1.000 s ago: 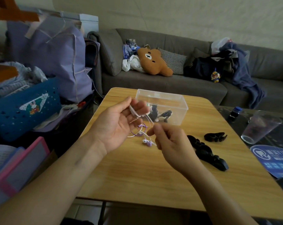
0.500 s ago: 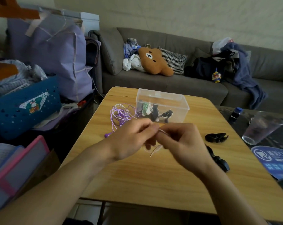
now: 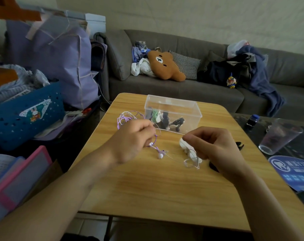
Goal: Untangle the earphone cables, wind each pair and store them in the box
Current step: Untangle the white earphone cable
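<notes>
Behind the light wooden folding table (image 3: 147,188) runs a grey sofa (image 3: 191,94) piled with clothes, and on the table's far side stands a clear plastic storage box (image 3: 172,108) with a few wound earphones already inside, one green, the others dark. Both hands work just in front of it. Left hand (image 3: 130,141) has its fingers curled shut, pinched on a thin purple-and-white earphone cable (image 3: 170,132); right hand (image 3: 212,145) pinches the other end of the same taut stretch, fingertips pressed together. That stretch is held just above the tabletop, between the hands. Loose purple loops (image 3: 128,117) spill out beyond the left hand, beside the box, and a white earbud (image 3: 160,155) dangles below it. Under the right hand sit a whitish lump (image 3: 184,144), hard to identify, and some pale slack coils (image 3: 189,163).

I'd judge the cable nearly weightless, limp and springy, apt to snag on itself. Pulling hard would likely tighten knots or strain the joints at the buds, so best to grip the cord itself close to each tangle and feed it through gently
</notes>
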`<control>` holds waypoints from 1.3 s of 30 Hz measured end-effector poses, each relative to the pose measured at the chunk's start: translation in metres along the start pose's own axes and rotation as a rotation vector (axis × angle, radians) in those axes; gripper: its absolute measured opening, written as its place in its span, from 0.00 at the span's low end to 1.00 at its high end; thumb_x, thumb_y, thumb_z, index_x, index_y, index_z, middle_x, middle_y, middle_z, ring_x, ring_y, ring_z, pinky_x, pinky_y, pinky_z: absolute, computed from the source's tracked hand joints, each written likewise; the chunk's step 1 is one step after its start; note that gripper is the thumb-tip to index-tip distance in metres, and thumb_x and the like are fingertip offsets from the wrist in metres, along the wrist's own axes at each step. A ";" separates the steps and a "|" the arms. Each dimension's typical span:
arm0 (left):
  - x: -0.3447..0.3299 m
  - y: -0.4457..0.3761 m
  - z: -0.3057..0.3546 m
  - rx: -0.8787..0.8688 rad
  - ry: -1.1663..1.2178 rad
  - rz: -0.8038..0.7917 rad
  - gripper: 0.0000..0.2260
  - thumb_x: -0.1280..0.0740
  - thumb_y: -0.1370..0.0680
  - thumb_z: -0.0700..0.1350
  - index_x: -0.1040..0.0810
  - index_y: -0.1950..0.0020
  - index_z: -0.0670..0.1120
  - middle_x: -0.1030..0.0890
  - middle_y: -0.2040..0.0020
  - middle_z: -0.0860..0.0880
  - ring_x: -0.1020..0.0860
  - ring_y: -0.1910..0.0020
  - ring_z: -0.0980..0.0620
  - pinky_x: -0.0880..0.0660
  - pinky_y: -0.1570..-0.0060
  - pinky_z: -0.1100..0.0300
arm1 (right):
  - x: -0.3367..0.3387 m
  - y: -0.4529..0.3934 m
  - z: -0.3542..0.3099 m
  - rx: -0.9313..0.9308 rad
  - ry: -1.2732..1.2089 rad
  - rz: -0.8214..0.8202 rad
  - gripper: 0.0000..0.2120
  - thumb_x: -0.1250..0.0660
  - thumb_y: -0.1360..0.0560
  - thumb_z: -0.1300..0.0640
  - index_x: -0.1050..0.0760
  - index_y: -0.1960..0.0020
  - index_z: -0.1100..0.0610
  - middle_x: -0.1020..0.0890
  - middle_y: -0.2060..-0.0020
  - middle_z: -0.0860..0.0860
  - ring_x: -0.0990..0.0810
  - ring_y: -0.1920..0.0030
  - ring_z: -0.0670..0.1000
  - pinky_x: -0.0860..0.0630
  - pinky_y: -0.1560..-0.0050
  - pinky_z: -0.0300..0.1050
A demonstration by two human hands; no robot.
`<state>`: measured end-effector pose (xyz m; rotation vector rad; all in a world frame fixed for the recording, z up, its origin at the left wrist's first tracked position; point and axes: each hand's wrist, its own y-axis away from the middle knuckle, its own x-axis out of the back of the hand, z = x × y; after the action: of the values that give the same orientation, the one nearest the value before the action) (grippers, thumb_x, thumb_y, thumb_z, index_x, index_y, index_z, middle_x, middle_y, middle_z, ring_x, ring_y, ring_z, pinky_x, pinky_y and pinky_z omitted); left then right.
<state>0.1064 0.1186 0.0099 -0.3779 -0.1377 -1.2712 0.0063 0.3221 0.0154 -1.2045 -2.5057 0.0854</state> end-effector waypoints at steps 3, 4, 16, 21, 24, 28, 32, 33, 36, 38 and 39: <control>0.005 -0.003 0.006 0.170 0.416 0.040 0.20 0.41 0.18 0.42 0.39 0.70 0.46 0.39 0.76 0.50 0.42 0.78 0.55 0.47 0.77 0.65 | -0.002 -0.002 0.003 -0.099 0.045 -0.074 0.08 0.29 0.26 0.53 0.15 0.54 0.57 0.24 0.72 0.50 0.29 0.72 0.43 0.33 0.72 0.34; 0.006 -0.004 0.008 0.207 0.571 0.055 0.19 0.41 0.18 0.44 0.38 0.70 0.46 0.39 0.76 0.50 0.42 0.79 0.55 0.47 0.76 0.64 | -0.005 -0.002 0.004 -0.106 0.108 -0.097 0.08 0.30 0.24 0.52 0.15 0.54 0.55 0.24 0.72 0.49 0.29 0.72 0.42 0.32 0.71 0.33; 0.004 -0.002 0.008 0.133 0.584 0.136 0.19 0.47 0.15 0.50 0.25 0.45 0.35 0.17 0.48 0.34 0.16 0.57 0.48 0.40 0.79 0.64 | -0.059 0.013 -0.006 0.023 0.377 -0.320 0.09 0.34 0.21 0.47 0.17 0.46 0.48 0.21 0.71 0.48 0.23 0.69 0.48 0.27 0.65 0.41; -0.006 0.008 0.005 -0.040 -0.051 -0.049 0.13 0.42 0.16 0.44 0.23 0.52 0.37 0.19 0.61 0.45 0.23 0.67 0.57 0.33 0.69 0.72 | -0.039 0.010 -0.019 0.118 0.200 -0.203 0.11 0.35 0.21 0.51 0.17 0.53 0.54 0.22 0.72 0.46 0.28 0.72 0.43 0.32 0.70 0.40; -0.011 0.010 0.005 0.009 -0.109 -0.232 0.18 0.45 0.15 0.51 0.25 0.59 0.44 0.24 0.67 0.51 0.28 0.68 0.55 0.32 0.64 0.64 | -0.031 0.008 -0.019 0.109 0.193 -0.184 0.10 0.34 0.21 0.56 0.15 0.57 0.56 0.22 0.75 0.42 0.28 0.74 0.40 0.33 0.70 0.31; -0.009 0.007 0.004 0.063 -0.276 -0.323 0.21 0.45 0.16 0.56 0.28 0.65 0.48 0.30 0.72 0.56 0.33 0.72 0.56 0.35 0.65 0.60 | -0.034 0.007 -0.009 0.119 0.328 -0.120 0.06 0.29 0.24 0.51 0.15 0.55 0.50 0.21 0.73 0.46 0.27 0.73 0.45 0.31 0.71 0.40; -0.005 0.002 0.004 0.080 -0.262 -0.202 0.23 0.43 0.16 0.52 0.35 0.70 0.46 0.35 0.75 0.51 0.39 0.77 0.55 0.38 0.73 0.63 | -0.024 0.003 -0.005 0.067 0.325 0.027 0.03 0.27 0.27 0.50 0.17 0.56 0.48 0.16 0.67 0.49 0.20 0.67 0.49 0.20 0.66 0.44; -0.003 0.001 0.004 0.082 -0.188 -0.143 0.23 0.42 0.16 0.51 0.37 0.70 0.47 0.37 0.75 0.52 0.41 0.76 0.55 0.41 0.74 0.63 | -0.019 0.002 -0.005 0.057 0.329 0.056 0.03 0.28 0.27 0.48 0.17 0.56 0.47 0.15 0.64 0.49 0.18 0.63 0.50 0.19 0.61 0.46; 0.006 -0.004 0.004 0.196 0.112 0.001 0.22 0.40 0.17 0.49 0.41 0.70 0.50 0.42 0.75 0.53 0.45 0.78 0.56 0.50 0.76 0.63 | -0.011 0.002 -0.004 0.067 0.329 0.109 0.06 0.30 0.27 0.46 0.17 0.55 0.46 0.15 0.62 0.48 0.18 0.62 0.48 0.21 0.62 0.42; 0.012 -0.006 0.007 0.345 0.507 0.039 0.23 0.41 0.17 0.50 0.39 0.72 0.51 0.43 0.76 0.54 0.46 0.80 0.56 0.53 0.76 0.63 | -0.010 0.001 -0.004 0.061 0.368 0.079 0.08 0.32 0.26 0.43 0.17 0.54 0.45 0.16 0.63 0.52 0.22 0.67 0.48 0.24 0.66 0.42; 0.015 -0.008 0.007 0.393 0.704 0.066 0.23 0.41 0.17 0.50 0.38 0.72 0.51 0.43 0.77 0.54 0.47 0.81 0.57 0.53 0.77 0.63 | -0.011 0.001 -0.005 0.052 0.398 0.041 0.09 0.34 0.25 0.43 0.17 0.53 0.45 0.18 0.65 0.53 0.26 0.71 0.46 0.27 0.69 0.40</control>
<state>0.1041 0.1054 0.0231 0.4060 0.2216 -1.2127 0.0153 0.3141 0.0161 -1.1255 -2.1215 -0.0725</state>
